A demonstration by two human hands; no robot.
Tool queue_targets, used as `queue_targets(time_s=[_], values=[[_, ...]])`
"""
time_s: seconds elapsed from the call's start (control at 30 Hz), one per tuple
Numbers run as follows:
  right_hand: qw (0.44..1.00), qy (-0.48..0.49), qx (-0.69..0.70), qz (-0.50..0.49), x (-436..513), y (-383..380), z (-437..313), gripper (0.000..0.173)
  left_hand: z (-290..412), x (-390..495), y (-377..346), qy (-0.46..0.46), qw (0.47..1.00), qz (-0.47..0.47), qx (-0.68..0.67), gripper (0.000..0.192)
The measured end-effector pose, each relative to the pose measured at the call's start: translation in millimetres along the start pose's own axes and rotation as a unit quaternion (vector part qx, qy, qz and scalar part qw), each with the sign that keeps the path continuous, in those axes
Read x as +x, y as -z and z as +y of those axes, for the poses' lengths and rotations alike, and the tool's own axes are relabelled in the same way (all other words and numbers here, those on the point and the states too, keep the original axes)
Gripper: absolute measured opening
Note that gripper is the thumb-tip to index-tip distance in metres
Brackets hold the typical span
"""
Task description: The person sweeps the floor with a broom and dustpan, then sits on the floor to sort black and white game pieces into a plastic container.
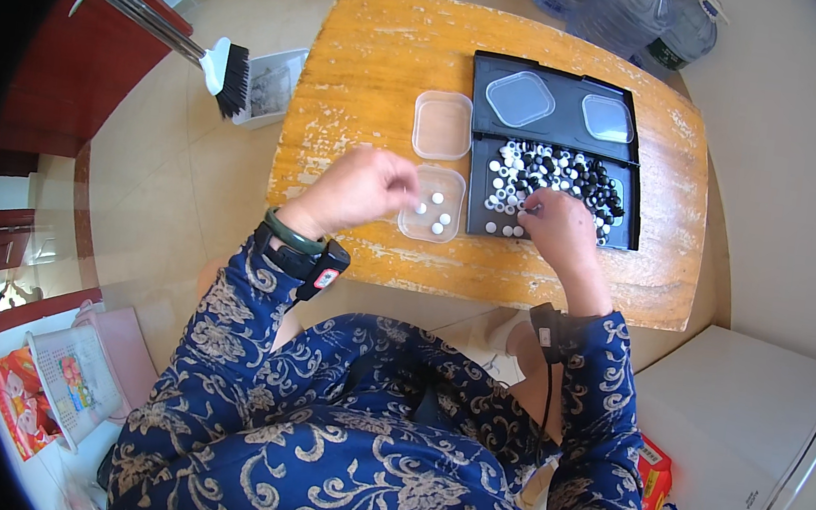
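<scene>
My left hand (366, 188) hovers at the left edge of a clear plastic tub (453, 178) that holds several white round pieces (444, 219); its fingertips are blurred, and whether they hold a piece is unclear. My right hand (559, 219) reaches into the near half of an open black folding case (478, 221), its fingertips down at a white piece (521, 219). Mixed black and white pieces (539, 166) are heaped in that half. Two clear plastic lids (520, 99) lie in the far half. A second clear tub (442, 126), with no pieces in it, sits beyond the first.
Everything stands on a worn yellow wooden table (372, 39). Large plastic water bottles (678, 40) are behind its far right corner. A broom (228, 76) and a dustpan (272, 85) are at the left. A white cabinet (744, 414) stands at the lower right.
</scene>
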State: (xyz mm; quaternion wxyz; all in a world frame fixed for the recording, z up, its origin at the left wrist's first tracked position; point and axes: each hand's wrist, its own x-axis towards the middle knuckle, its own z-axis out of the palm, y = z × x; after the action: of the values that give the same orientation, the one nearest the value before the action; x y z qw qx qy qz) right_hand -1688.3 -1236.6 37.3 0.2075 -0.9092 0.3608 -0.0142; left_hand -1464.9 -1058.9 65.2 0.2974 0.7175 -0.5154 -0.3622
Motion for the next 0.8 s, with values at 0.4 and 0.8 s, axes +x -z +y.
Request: queue_targets(time_s=[0.4,0.8], values=[[0.997,0.069,0.034,0.019,0.7,-11.1,-18.6,0.007,11.5,-8.2,-30.9,-0.081,0.982,0.134,-0.109,0.007],[0.966,0.14,0.2,0.081,-12.7,-21.0,-66.9,0.01,112.3,-68.1,43.3,-0.536,0.612,-0.241,-0.529,0.03]])
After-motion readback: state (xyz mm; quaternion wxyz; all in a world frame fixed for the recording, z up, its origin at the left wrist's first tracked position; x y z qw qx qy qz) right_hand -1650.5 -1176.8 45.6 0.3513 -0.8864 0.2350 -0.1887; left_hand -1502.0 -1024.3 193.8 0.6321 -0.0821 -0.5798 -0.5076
